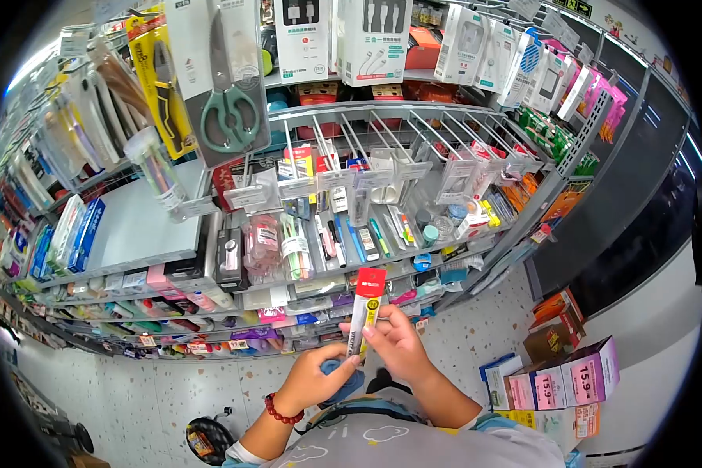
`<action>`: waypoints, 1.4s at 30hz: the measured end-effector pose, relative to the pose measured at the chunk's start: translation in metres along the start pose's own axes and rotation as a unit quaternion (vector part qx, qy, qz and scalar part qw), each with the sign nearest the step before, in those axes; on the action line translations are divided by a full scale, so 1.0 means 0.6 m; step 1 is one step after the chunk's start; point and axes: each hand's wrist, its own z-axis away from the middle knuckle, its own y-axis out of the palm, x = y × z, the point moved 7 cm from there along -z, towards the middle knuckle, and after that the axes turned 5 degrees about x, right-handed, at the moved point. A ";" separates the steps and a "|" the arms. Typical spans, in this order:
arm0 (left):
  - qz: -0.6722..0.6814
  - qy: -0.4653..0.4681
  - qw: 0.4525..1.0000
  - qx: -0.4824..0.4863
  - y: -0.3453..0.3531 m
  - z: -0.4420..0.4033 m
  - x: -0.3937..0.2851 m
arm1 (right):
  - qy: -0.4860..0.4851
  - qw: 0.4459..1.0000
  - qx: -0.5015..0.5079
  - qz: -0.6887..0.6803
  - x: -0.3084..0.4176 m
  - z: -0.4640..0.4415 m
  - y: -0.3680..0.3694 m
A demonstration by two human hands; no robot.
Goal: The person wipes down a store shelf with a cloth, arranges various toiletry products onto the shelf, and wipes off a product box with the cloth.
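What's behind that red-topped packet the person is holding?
Past both sides of the red-topped packet, shelved packages show farther back. Whatever lies directly behind it is covered, and its own back is hidden too.

Shop: stocked shelves (pixel 136 235), price signs (pixel 583 381)

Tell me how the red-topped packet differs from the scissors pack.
The red-topped packet is slim; the scissors pack is wider. The left hand and right hand hold the packet, while the scissors pack hangs untouched. The packet has a red top; the scissors pack shows green handles. Both are packaged goods.
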 end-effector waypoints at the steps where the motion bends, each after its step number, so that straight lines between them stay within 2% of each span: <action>1: 0.019 -0.002 1.000 0.000 -0.003 -0.004 0.007 | -0.018 1.000 0.001 0.004 -0.001 -0.007 -0.005; 2: 0.022 -0.004 1.000 0.000 -0.005 -0.009 0.011 | -0.014 1.000 0.000 0.003 -0.011 -0.013 -0.017; 4: 0.073 -0.010 0.997 -0.026 -0.010 -0.016 0.014 | 0.070 0.997 0.019 0.039 -0.032 -0.027 -0.029; 6: 0.071 -0.013 0.997 -0.034 -0.012 -0.024 0.011 | 0.079 0.997 0.022 0.006 -0.030 -0.046 -0.031; 9: 0.027 -0.039 0.997 -0.063 -0.027 -0.038 0.004 | 0.059 0.997 0.048 0.025 -0.029 -0.073 -0.046; 10: 0.012 -0.022 0.996 -0.089 -0.037 -0.044 -0.008 | 0.064 0.996 0.051 0.022 -0.029 -0.082 -0.049; 12: 0.031 -0.045 0.995 -0.087 -0.063 -0.061 0.010 | -0.005 1.000 0.004 -0.008 -0.008 -0.107 -0.066; 13: 0.008 -0.049 0.994 -0.098 -0.081 -0.070 -0.003 | -0.008 1.000 0.001 -0.009 0.000 -0.113 -0.074; 18: -0.019 -0.017 0.987 -0.160 -0.156 -0.147 -0.031 | 0.008 0.999 -0.034 -0.001 -0.016 -0.135 -0.117; 22: -0.074 0.067 0.974 -0.202 -0.190 -0.222 -0.054 | -0.023 0.999 -0.045 0.018 -0.015 -0.155 -0.129; 25: -0.045 0.027 0.981 -0.187 -0.191 -0.259 -0.057 | -0.034 0.998 -0.045 0.023 -0.023 -0.171 -0.140; 27: -0.040 0.043 0.981 -0.187 -0.174 -0.274 -0.075 | -0.035 0.997 -0.048 0.039 -0.014 -0.177 -0.143; 28: -0.034 0.061 0.981 -0.183 -0.166 -0.278 -0.088 | 0.014 0.998 -0.053 0.028 -0.005 -0.178 -0.140; 29: -0.006 0.028 0.987 -0.160 -0.160 -0.281 -0.089 | 0.063 0.996 -0.057 0.017 -0.002 -0.178 -0.138; 30: -0.007 0.027 0.987 -0.161 -0.159 -0.284 -0.087 | 0.064 0.996 -0.057 0.016 0.003 -0.179 -0.138; 32: 0.021 0.041 0.985 -0.166 -0.158 -0.292 -0.083 | 0.089 0.990 -0.018 0.104 0.005 -0.184 -0.131; 37: -0.002 0.086 0.981 -0.173 -0.167 -0.293 -0.094 | 0.063 0.993 -0.004 0.097 0.003 -0.201 -0.132; 39: -0.006 0.092 0.977 -0.192 -0.164 -0.290 -0.100 | 0.022 0.993 0.000 0.116 0.015 -0.209 -0.128; 42: -0.028 0.096 0.972 -0.213 -0.168 -0.286 -0.102 | 0.025 0.993 0.002 0.116 0.013 -0.218 -0.129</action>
